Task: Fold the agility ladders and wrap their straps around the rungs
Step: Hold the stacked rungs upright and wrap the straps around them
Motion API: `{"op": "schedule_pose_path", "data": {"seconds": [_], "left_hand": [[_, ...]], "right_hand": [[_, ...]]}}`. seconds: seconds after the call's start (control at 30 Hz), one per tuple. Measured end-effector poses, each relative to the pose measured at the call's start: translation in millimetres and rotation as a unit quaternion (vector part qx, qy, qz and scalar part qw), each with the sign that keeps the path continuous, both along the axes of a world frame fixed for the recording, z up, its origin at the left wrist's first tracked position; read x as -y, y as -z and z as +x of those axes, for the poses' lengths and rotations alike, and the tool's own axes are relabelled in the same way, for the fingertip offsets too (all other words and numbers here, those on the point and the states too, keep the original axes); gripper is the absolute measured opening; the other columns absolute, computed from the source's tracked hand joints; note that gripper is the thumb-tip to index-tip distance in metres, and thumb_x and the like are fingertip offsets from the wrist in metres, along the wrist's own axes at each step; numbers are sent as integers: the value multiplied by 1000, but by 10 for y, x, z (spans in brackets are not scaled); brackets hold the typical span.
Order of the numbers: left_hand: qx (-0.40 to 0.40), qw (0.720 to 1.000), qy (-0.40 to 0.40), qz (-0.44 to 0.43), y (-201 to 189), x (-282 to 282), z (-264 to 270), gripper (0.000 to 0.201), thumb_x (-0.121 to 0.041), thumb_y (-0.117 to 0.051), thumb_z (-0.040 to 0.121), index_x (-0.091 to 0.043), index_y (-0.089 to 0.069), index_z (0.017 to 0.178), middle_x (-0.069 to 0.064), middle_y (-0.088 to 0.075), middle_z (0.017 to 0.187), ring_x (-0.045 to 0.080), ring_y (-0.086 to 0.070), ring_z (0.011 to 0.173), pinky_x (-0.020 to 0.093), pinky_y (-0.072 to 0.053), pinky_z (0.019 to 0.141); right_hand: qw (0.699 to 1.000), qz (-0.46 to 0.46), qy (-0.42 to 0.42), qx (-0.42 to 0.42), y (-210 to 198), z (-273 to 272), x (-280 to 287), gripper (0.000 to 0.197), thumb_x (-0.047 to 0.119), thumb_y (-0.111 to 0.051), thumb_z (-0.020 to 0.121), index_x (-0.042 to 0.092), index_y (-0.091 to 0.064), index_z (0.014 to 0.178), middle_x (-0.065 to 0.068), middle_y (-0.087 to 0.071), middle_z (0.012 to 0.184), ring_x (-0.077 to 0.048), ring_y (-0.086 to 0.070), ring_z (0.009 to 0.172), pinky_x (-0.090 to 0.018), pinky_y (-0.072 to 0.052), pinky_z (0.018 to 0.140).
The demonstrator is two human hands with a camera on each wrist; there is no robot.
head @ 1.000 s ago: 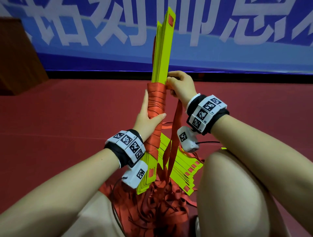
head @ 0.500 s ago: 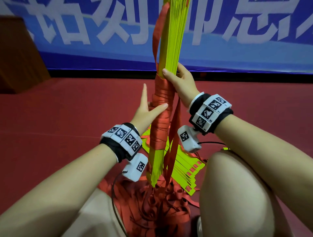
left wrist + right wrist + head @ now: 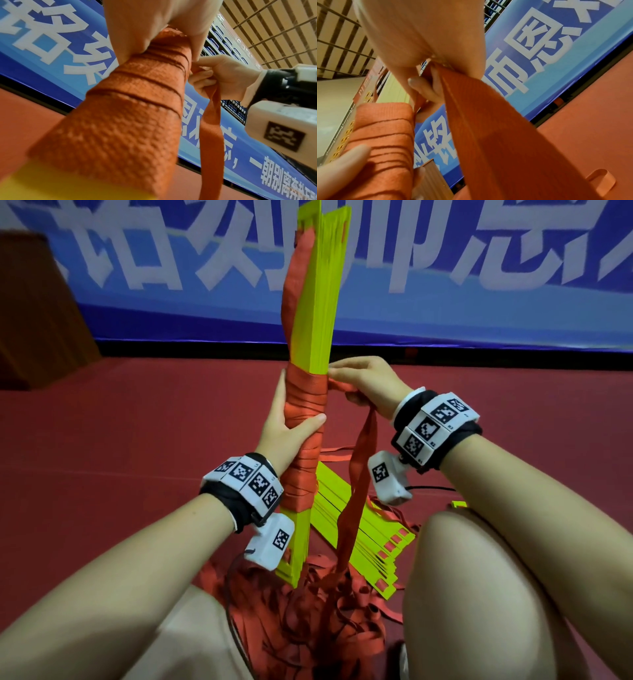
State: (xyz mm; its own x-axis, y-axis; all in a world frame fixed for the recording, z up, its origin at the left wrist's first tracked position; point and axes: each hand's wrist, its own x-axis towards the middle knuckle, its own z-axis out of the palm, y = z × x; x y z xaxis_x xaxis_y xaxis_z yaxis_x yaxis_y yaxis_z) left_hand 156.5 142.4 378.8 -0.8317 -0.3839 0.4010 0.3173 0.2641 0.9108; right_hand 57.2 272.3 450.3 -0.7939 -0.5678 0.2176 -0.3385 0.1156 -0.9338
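A stack of yellow-green ladder rungs (image 3: 318,302) stands nearly upright in front of me, its middle bound in many turns of orange strap (image 3: 305,440). My left hand (image 3: 287,422) grips the wrapped part, thumb across the front. My right hand (image 3: 363,385) pinches the loose orange strap (image 3: 359,474) right beside the top turn of the wrapping, and the strap hangs down from it to the floor. The left wrist view shows the wrapped bundle (image 3: 128,108) close up with the right hand (image 3: 221,78) holding the strap (image 3: 212,128). The right wrist view shows the strap (image 3: 496,128) running from my fingers (image 3: 419,86).
A second stack of yellow-green rungs (image 3: 370,532) lies flat on the red floor (image 3: 137,422), with a heap of loose orange strap (image 3: 308,621) between my knees. A blue banner (image 3: 445,268) lines the back wall; a brown box (image 3: 34,309) stands at far left.
The bundle has turned and tilted slightly. My right hand came round from the bundle's edge to its right side, pulling a fresh turn of strap tight. My left hand closed round the wrapping again.
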Motion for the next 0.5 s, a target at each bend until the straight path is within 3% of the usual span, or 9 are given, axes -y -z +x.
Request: {"op": "schedule_pose_path", "data": {"seconds": [0.1, 0.2, 0.3, 0.37, 0.43, 0.5], "left_hand": [[1, 1000, -15, -6, 13, 39, -13, 89, -11, -72, 84, -27, -20, 154, -12, -52, 137, -2, -52, 121, 12, -38, 102], [12, 999, -37, -21, 10, -12, -42, 90, -8, -72, 85, -26, -18, 154, -14, -51, 130, -12, -53, 107, 0, -37, 90], [37, 997, -65, -35, 30, -85, -100, 92, -13, -72, 86, -29, -13, 155, -11, -54, 121, -2, -54, 103, 6, -39, 85], [65, 994, -75, -48, 43, -119, -130, 89, -22, -67, 90, -32, -7, 155, -5, -57, 121, 11, -56, 103, 17, -40, 84], [91, 992, -75, -43, 34, -151, -149, 78, -30, -54, 97, -36, -2, 154, 6, -53, 137, 24, -53, 118, 25, -39, 92], [106, 992, -63, -38, 41, -156, -179, 70, -30, -39, 95, -42, 0, 153, 16, -39, 150, 33, -43, 132, 32, -35, 104]], "right_hand": [[1000, 10, 29, -3, -1, -27, -7, 18, 6, -61, 90, 15, -65, 75, 2, -63, 62, -3, -38, 39, -15, -28, 41], [996, 9, 90, -17, 5, -3, 40, 27, 10, -61, 90, 17, -61, 64, -1, -62, 65, -7, -44, 47, -17, -34, 46], [992, -27, 125, 11, 32, 54, 147, 29, 7, -57, 89, 13, -56, 60, -7, -56, 61, -11, -46, 48, -20, -34, 46], [989, -57, 135, 31, 39, 75, 218, 22, 13, -54, 91, 10, -55, 70, -7, -55, 65, -13, -49, 47, -21, -33, 43], [989, -61, 135, 29, 27, 132, 272, 19, 30, -57, 93, 11, -54, 93, -3, -55, 73, -15, -55, 53, -23, -39, 47], [990, -27, 137, 9, 57, 168, 297, 49, 42, -63, 89, 11, -50, 125, -7, -62, 105, -19, -65, 83, -30, -50, 70]]}}
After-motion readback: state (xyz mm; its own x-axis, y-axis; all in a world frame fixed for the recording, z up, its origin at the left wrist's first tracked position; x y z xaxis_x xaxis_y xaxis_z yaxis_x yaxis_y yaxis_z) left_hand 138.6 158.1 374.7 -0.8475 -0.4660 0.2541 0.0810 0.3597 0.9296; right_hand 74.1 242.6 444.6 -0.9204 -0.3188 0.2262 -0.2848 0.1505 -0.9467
